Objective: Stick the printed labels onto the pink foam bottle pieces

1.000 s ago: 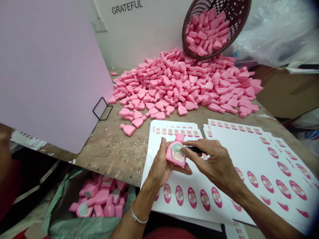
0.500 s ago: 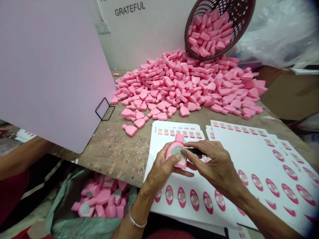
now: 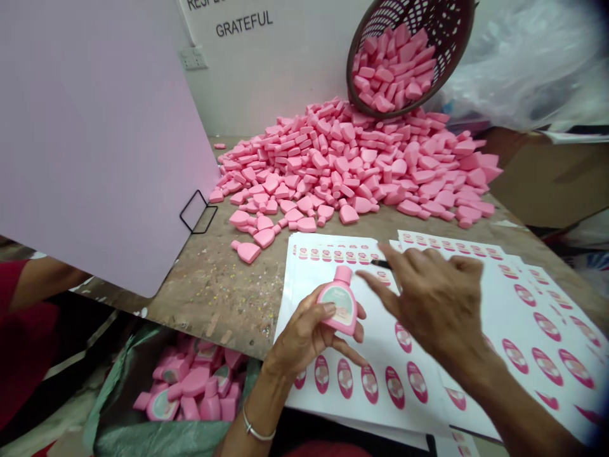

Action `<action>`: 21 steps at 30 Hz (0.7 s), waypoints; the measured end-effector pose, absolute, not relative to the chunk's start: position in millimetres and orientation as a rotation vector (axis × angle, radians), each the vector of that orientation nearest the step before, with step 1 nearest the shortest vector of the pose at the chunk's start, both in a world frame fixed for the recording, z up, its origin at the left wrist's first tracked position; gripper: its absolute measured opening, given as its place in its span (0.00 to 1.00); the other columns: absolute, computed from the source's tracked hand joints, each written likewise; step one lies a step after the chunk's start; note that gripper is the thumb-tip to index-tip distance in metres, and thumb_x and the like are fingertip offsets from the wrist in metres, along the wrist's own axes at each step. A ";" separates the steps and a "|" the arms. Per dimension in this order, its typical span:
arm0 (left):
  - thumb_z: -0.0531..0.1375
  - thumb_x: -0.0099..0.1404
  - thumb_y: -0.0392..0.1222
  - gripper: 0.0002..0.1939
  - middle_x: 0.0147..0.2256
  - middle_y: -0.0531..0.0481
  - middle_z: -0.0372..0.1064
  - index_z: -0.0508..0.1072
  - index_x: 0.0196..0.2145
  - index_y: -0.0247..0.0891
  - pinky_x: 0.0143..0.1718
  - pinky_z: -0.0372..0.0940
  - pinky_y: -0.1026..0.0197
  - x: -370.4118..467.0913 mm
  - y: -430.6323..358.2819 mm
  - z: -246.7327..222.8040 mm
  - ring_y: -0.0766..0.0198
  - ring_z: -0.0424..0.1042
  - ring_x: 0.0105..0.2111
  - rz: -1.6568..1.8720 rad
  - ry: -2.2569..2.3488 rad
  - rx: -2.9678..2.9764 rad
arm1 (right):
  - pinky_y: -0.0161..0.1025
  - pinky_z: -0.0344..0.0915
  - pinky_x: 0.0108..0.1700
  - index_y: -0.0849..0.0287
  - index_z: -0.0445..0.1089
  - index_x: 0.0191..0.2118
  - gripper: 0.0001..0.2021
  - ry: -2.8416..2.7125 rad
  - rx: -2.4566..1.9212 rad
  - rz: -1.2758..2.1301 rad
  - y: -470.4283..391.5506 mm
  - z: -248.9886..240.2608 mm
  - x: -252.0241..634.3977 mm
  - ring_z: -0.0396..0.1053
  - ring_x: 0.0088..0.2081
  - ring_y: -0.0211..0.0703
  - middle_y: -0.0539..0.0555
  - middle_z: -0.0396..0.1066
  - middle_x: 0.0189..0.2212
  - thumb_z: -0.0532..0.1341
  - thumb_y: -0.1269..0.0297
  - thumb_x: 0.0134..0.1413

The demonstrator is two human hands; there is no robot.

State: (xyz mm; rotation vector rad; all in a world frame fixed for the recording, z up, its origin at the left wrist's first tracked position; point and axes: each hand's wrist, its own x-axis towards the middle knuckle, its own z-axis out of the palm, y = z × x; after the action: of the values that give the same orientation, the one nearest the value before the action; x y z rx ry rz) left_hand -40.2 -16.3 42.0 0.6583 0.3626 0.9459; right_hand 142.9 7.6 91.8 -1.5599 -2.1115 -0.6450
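A small pink bottle [image 3: 343, 322] with a pale green and cream label on its front rests in my left hand [image 3: 304, 330], thumb on the label's edge and fingers behind it. Its neck points up. To the right, apart from the bottle, my right hand [image 3: 431, 304] is over the label sheets with a thin black pen-like tool [image 3: 379, 263] in its grip. Most of that tool is hidden by the fingers, so its kind is unclear. Beneath both hands lies a stack of white sticker sheets [image 3: 333, 400] printed with pink oval labels.
A large heap of pink bottles [image 3: 323, 158] covers the back of the table [image 3: 209, 279]. Above it a brown basket [image 3: 352, 76] tips more out. A pink panel [image 3: 104, 139] on a wire stand [image 3: 198, 212] rises at left. Labelled bottles fill a green sack [image 3: 111, 381] below. Another person's arm [image 3: 47, 276] shows at left.
My right hand has drawn away from the bottle to the right with the black tool, uncovering the label. My left hand still holds the bottle. The other person's arm has shifted.
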 end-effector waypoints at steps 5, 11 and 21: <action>0.56 0.63 0.36 0.15 0.37 0.45 0.67 0.65 0.48 0.34 0.29 0.75 0.56 -40.8 -19.0 47.4 0.63 0.70 0.33 0.934 0.417 0.657 | 0.45 0.64 0.40 0.55 0.59 0.58 0.28 -1.962 -1.454 0.238 10.5 79.0 141.2 0.70 0.43 0.51 0.61 0.70 0.48 0.59 0.49 0.54; 0.60 0.58 0.32 0.18 0.34 0.48 0.66 0.67 0.47 0.36 0.27 0.74 0.60 -38.9 -24.1 42.1 0.63 0.70 0.33 0.915 0.500 0.703 | 0.48 0.68 0.48 0.56 0.62 0.54 0.31 -1.753 -1.451 0.720 17.2 51.9 111.2 0.69 0.49 0.52 0.60 0.68 0.50 0.66 0.49 0.44; 0.42 0.69 0.52 0.22 0.27 0.47 0.68 0.68 0.31 0.36 0.34 0.67 0.56 -119.6 -22.4 -4.9 0.62 0.68 0.27 1.048 1.802 1.223 | 0.44 0.70 0.39 0.57 0.69 0.46 0.18 -1.962 -1.390 0.655 52.7 29.8 112.1 0.72 0.37 0.46 0.56 0.74 0.39 0.58 0.50 0.55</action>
State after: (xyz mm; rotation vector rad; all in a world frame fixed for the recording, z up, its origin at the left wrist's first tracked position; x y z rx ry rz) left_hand -119.6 -22.4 -4.9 1.2231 1.8025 1.0477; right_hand 112.1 52.7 29.8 -1.3902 -1.9615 0.6551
